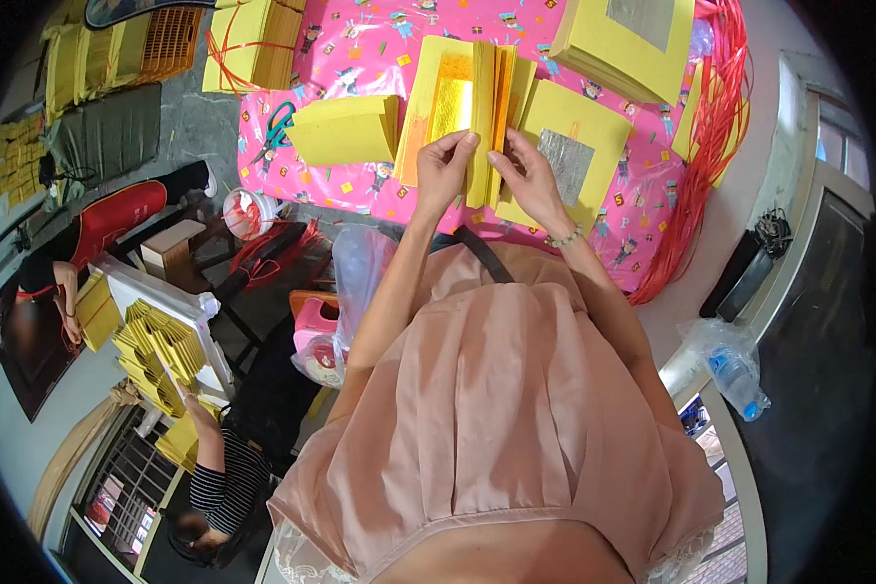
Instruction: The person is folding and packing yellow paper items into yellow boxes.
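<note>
A bundle of yellow paper sheets [487,122] is held upright on edge on the pink patterned tablecloth [360,49], between the two hands and just above them in the head view. The left hand [445,167] is closed on the bundle's left side, with the fingertips pinched against the near edge of the sheets and the thumb laid on the outer face. The right hand [528,173] is pressed to the bundle's right side, its fingers curled over the near edge; a beaded bracelet [565,237] is worn on that wrist. A gold-foil sheet [450,97] is exposed at the left of the fanned bundle.

Just left of the left hand a flat yellow paper stack [346,129] is laid on the cloth, and green-handled scissors [275,129] are seen further left. Under and to the right of the right hand a yellow sheet with a silver-foil square [569,146] is lying. A taller stack of the same sheets [628,44] is placed well apart at the top right, beside a coil of red string [715,127]. At lower left, folded yellow papers [156,346] are handled by another person [219,467].
</note>
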A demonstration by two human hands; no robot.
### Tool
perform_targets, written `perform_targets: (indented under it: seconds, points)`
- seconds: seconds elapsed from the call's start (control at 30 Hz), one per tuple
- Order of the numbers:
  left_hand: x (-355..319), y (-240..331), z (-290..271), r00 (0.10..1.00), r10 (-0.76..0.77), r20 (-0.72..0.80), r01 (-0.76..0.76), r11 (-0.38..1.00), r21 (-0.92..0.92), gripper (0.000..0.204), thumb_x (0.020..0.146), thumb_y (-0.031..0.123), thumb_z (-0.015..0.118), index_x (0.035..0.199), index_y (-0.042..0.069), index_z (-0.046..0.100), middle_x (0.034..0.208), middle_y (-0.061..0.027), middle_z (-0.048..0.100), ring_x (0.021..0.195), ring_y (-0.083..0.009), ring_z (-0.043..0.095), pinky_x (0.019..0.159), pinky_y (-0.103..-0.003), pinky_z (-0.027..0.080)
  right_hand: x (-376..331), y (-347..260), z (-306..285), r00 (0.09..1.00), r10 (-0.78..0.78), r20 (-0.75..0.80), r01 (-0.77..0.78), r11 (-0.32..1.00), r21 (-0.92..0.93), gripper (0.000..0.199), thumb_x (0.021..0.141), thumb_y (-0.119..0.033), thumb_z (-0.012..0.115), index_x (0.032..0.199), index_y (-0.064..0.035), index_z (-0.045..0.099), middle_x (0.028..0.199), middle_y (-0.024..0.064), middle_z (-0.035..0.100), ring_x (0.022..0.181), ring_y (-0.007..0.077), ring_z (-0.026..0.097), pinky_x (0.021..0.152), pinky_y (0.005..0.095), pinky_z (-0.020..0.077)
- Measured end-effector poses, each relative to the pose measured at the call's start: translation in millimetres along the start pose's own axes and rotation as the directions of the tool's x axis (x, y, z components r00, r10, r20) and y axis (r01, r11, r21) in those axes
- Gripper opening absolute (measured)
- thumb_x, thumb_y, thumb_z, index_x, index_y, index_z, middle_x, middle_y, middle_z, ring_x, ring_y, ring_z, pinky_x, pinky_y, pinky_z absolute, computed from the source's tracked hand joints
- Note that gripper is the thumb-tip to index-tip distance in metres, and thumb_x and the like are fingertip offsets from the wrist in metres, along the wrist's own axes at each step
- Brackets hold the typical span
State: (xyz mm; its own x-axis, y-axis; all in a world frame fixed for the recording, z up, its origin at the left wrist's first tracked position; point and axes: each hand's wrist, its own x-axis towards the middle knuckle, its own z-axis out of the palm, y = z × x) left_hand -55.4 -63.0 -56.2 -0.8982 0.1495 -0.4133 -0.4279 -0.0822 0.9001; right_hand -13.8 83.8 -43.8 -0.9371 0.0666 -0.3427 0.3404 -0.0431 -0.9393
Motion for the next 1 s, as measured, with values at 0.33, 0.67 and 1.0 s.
perform_targets:
  seconds: [0.33,0.67,1.0]
  points:
    - [0.1,-1.8,0.9,1.0,0.022,-0.02,-0.021,1.0,0.013,0.023,0.094,0.018,0.065,0.103,-0.002,0.072,0.082,0.0018,0.067,0.07,-0.0033,0.055,0.063,-0.021,0.046,-0.4,-4.4,-1.9,0.996,0.067,0.058,-0.069,0.997,0.022,0.05,0.096,-0.014,0.06,0.139,0.0023,0.043,0.125,0.0068,0.059,0.11,0.0114,0.056,0.091,0.0253,0.0456]
    - [0.0,-2.5,-1.3,1.0,0.018,-0.017,-0.017,0.999,0.049,0.024,0.095,0.018,0.064,0.102,-0.003,0.071,0.083,0.0004,0.068,0.072,-0.0037,0.057,0.064,-0.021,0.047,-0.5,4.0,-2.6,0.997,0.058,0.057,-0.059,0.998,0.018,0.049,0.097,-0.014,0.059,0.14,0.0016,0.042,0.125,0.0058,0.059,0.108,0.0096,0.055,0.091,0.0243,0.0448]
    - [0.1,-2.8,-1.1,1.0,0.024,-0.003,-0.024,1.0,0.007,0.024,0.095,0.018,0.063,0.103,-0.003,0.071,0.083,0.0007,0.068,0.071,-0.0037,0.057,0.063,-0.021,0.047,-0.3,5.5,-0.9,1.0,-0.008,0.016,0.008,1.0,0.013,0.049,0.095,-0.017,0.061,0.138,0.0008,0.045,0.108,0.0048,0.064,0.089,0.0067,0.059,0.074,0.0223,0.0496]
